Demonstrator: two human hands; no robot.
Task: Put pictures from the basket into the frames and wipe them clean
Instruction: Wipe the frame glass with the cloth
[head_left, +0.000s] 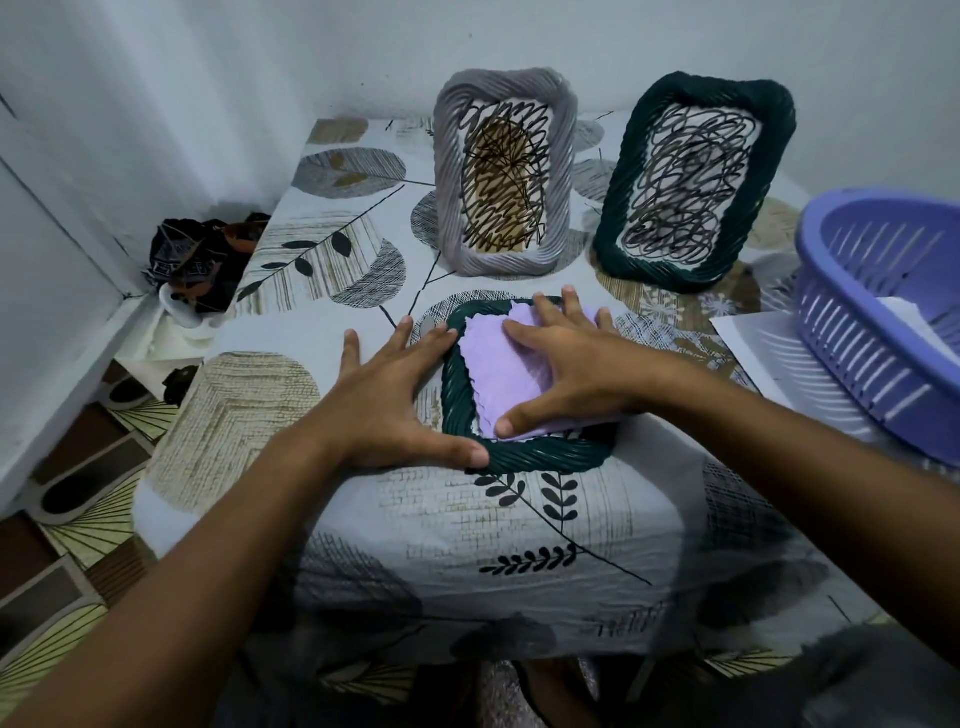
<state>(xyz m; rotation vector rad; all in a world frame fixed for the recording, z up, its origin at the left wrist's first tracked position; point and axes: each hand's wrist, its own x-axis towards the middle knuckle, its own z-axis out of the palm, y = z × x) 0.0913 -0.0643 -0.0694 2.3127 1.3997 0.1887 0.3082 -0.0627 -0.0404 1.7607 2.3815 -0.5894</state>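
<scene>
Both hands (395, 410) (566, 364) flat: left on green frame (540, 454), right on cloth (491, 364).

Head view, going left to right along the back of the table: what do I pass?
Dark bundle on the floor beside the table → grey woven frame, standing → dark green woven frame, standing → purple basket at the right edge.

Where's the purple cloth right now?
The purple cloth lies mid-table in the head view, inside the flat dark green woven frame, pressed under the right hand.
</scene>
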